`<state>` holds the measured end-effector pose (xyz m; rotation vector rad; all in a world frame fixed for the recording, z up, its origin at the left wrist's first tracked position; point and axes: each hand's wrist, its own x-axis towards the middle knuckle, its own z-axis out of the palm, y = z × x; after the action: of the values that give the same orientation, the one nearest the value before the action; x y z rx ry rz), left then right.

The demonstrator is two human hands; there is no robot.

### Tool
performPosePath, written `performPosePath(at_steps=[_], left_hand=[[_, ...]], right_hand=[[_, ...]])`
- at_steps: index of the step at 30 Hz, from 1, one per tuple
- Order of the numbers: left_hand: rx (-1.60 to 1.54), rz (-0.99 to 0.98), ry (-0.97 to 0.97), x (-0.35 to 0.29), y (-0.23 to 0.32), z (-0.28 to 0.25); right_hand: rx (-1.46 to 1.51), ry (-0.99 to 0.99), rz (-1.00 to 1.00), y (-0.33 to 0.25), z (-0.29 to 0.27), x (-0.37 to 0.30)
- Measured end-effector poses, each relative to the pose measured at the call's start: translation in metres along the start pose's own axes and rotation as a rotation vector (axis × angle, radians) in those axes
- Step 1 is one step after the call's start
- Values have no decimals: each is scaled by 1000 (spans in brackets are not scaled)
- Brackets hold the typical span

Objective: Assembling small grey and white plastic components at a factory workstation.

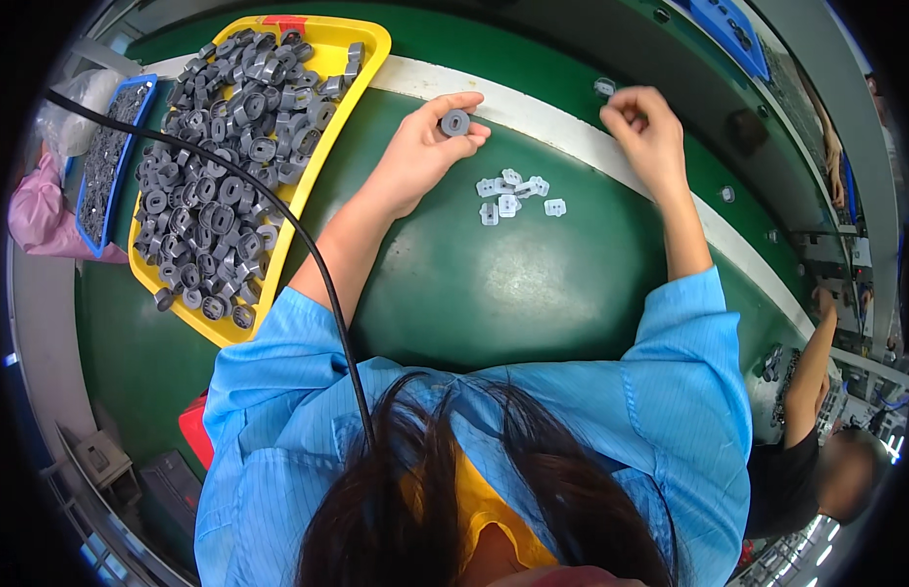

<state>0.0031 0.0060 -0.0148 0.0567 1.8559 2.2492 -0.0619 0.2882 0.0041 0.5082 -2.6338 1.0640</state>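
My left hand (421, 147) pinches a round grey plastic cap (454, 122) with a slot in its face, held above the green table. My right hand (652, 135) is over the far edge of the table, fingers loosely bent and slightly blurred, with nothing visible between them. Just beyond its fingertips a small part with a pale rim (604, 87) lies on the dark green strip. Between my hands, a loose cluster of small translucent white plastic pieces (509, 191) rests on the tabletop, with one piece (554, 207) apart on the right.
A yellow tray (322, 161) heaped with grey caps (220, 186) stands on the left. Beside it are a blue tray (110, 186) of small parts and a pink bag (45, 210). A black cable (308, 240) crosses my left arm. Another person (805, 430) works at right.
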Motion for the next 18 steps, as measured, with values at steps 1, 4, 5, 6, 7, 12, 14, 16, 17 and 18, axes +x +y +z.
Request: performPosePath(at_steps=[1,4,5,6,7,12,14,16,17,18], left_hand=[[-10,-12,-24,0,1,1],[-3,76,-43,3,-3,5],[30,100,-48,3,-3,7],[66,125,-56,1,-4,8],[101,149,-63,0,-4,9],[13,119,-46,-1,-1,7],[-174,55,-25,-1,4,4],[-330,-32,37,-4,12,9],[-365,-33,54,-5,10,6],[-389,-31,78,-4,8,6]], right_hand=[[90,-140,-10,-10,-11,-15],[-27,-267,95,-43,-13,-65],[-105,-234,87,-58,-9,-74],[-168,-187,-33,-62,-1,-84],[-221,-168,-69,-69,7,-89],[107,-384,288,-83,7,-68],[341,-466,334,-75,0,-50],[614,-401,225,-80,6,-26],[665,-379,255,-94,11,-16],[674,-375,223,-100,21,-11]])
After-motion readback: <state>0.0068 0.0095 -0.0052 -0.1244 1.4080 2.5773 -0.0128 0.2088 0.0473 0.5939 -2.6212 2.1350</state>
